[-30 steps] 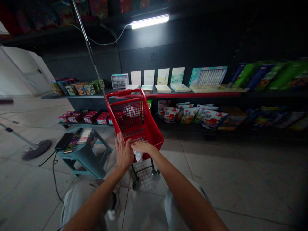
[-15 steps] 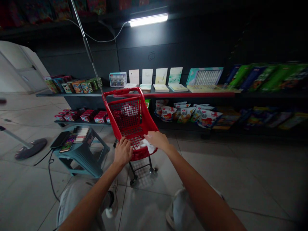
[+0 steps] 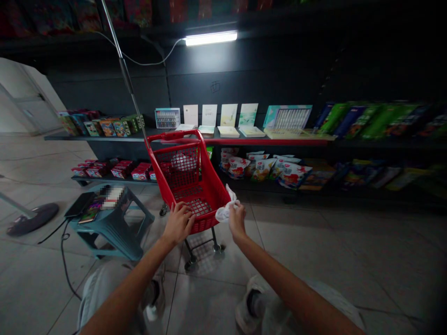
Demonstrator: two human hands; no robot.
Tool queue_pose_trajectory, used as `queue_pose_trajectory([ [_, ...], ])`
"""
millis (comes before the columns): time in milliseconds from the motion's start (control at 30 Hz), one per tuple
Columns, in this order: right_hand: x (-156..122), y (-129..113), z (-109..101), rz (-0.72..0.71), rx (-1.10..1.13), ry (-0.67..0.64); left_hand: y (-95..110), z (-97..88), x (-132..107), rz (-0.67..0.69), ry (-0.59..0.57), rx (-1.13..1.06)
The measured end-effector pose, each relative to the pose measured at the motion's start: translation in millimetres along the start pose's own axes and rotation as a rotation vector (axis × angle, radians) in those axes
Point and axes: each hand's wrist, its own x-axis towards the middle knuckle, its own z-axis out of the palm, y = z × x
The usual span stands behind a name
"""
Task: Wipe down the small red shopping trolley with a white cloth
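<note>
A small red shopping cart (image 3: 217, 179) with grid walls stands in front of me on dark legs with casters. My left hand (image 3: 178, 223) is closed over its near rim at the left corner, the fingertips reaching inside. My right hand (image 3: 237, 219) pinches a crumpled white cloth (image 3: 224, 213) at the outside of the cart's near right corner. Part of the cloth sticks up beside the rim. I cannot tell how firmly it presses on the plastic.
Left of the cart is a blue-grey plastic stool (image 3: 122, 228) with a dark device and phone-like items on it. A metal pole (image 3: 120, 60) rises behind it. Ahead, a shelf (image 3: 244, 139) carries books and boxes, with snack bags (image 3: 263, 168) below. A round stand base (image 3: 33, 218) is at far left.
My right hand has moved the cloth from inside the near rim outward to the right corner. My left hand stays on the rim. The whole view has shifted slightly.
</note>
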Motion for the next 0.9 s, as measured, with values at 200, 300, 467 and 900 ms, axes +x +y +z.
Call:
queue_pose_trajectory([
  [200, -57.5, 25.7, 29.4, 0.033, -0.073, -0.187, 8.1, 13.3, 7.4, -0.002, 0.015, -0.035],
  [300, -59.1, 27.9, 35.1, 0.096, -0.063, -0.228, 7.8, 15.8, 9.3, 0.003, 0.021, -0.049],
  [467, -76.2, 24.7, 51.3, 0.243, 0.092, -0.389, 7.8, 18.7, 9.7, -0.015, 0.026, -0.027],
  [900, -128.5, 0.6, 90.3, 0.232, 0.322, -0.743, 10.6, 9.9, 18.9, 0.070, -0.080, 0.041],
])
